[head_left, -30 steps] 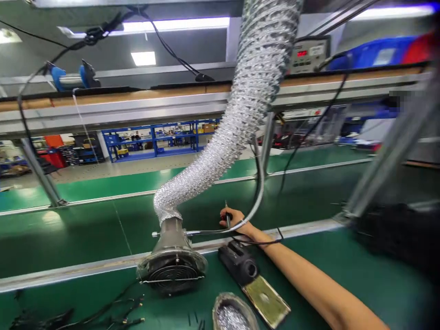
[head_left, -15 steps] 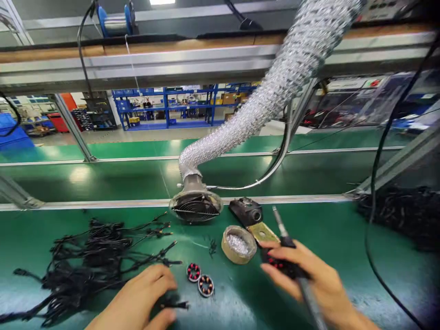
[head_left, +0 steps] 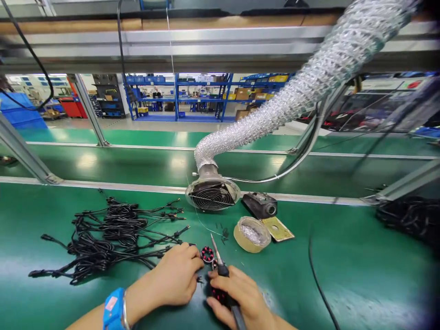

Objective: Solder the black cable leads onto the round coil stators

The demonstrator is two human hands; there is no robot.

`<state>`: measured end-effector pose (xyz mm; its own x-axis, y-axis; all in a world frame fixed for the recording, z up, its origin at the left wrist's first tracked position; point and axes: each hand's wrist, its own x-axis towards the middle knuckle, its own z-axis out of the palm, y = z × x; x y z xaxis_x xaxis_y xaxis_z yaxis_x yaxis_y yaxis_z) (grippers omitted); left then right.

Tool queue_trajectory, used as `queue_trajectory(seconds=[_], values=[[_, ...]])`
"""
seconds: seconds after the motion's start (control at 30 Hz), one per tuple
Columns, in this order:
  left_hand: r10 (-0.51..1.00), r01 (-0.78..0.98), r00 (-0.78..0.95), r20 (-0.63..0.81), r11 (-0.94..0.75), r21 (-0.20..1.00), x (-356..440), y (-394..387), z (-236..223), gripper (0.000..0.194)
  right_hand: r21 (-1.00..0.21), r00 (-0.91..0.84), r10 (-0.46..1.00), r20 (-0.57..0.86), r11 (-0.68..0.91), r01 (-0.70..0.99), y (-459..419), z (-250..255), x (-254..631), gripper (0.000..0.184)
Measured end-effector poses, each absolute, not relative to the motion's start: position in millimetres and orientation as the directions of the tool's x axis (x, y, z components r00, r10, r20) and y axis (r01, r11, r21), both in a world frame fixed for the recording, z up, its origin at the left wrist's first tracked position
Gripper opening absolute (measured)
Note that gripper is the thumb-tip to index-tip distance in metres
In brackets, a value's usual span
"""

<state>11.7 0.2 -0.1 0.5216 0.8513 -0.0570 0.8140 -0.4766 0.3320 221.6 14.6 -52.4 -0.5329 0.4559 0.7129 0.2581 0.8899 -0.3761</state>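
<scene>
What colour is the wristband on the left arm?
The wristband is bright blue with a pale pinkish patch, seen best in the head view.

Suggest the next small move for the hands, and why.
Probably ease the slim, black-handled soldering iron slightly toward the thin, curved silver wire. The right hand grips the iron, its pointed metal tip appears close to the wire, and the left hand is beside the small, round, silver-rimmed piece with red dots.
</scene>
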Motion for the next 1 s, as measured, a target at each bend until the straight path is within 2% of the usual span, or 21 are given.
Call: queue_trajectory(seconds=[0.27,0.53,0.67,0.8,0.93,1.0], values=[[0.913,0.826,0.408,0.014,-0.375,0.421,7,5,-10,0.023,-0.401,-0.497,0.518,0.696,0.855,0.329,33,-59,221,0.029],[0.933,0.873,0.360,0.017,-0.343,0.348,15,5,-34,0.020,-0.464,-0.529,0.615,0.585,0.788,0.405,26,-66,244,0.042],[0.945,0.892,0.316,0.085,-0.327,0.313,18,6,-41,0.022,-0.468,-0.566,0.584,0.582,0.810,0.355,24,-68,236,0.036],[0.938,0.868,0.330,0.110,-0.347,0.355,16,1,-39,0.020,-0.467,-0.600,0.546,0.585,0.832,0.301,24,-66,236,0.041],[0.937,0.832,0.327,0.123,-0.347,0.433,16,-4,-33,0.018,-0.454,-0.562,0.574,0.596,0.818,0.353,22,-83,242,0.049],[0.941,0.829,0.326,0.094,-0.332,0.450,20,-7,-29,0.018,-0.482,-0.556,0.591,0.585,0.804,0.348,22,-98,242,0.048]])
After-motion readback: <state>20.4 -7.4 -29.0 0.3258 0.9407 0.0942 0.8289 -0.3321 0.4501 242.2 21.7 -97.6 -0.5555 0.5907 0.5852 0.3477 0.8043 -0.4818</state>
